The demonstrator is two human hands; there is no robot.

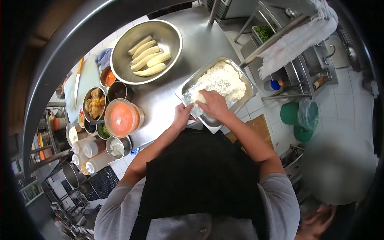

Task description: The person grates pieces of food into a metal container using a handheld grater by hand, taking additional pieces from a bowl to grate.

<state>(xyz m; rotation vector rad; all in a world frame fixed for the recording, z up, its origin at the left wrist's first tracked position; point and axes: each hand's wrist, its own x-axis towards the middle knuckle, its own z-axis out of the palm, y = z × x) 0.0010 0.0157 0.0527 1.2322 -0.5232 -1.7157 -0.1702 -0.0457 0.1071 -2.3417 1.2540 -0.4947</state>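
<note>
A rectangular metal pan (pixel 249 96) holds a white crumbly mass (pixel 224 82), heaped toward its far right side. My right hand (pixel 215 105) reaches into the pan, its fingers closed on a whitish lump (pixel 197 97) near the left wall. The lump is partly hidden by the fingers. At the pan's near left corner, my left hand (pixel 183 115) grips the rim. Left of the pan, a large steel bowl (pixel 176 60) contains several peeled plantains (pixel 145 58).
Left on the steel table (pixel 160 102) stand a tub of orange sauce (pixel 122 119), a bowl of meat pieces (pixel 95 103), several squeeze bottles (pixel 98 161) and a knife (pixel 77 84) on a board. A blurred person (pixel 338 168) is at right, near a green bin (pixel 290 114).
</note>
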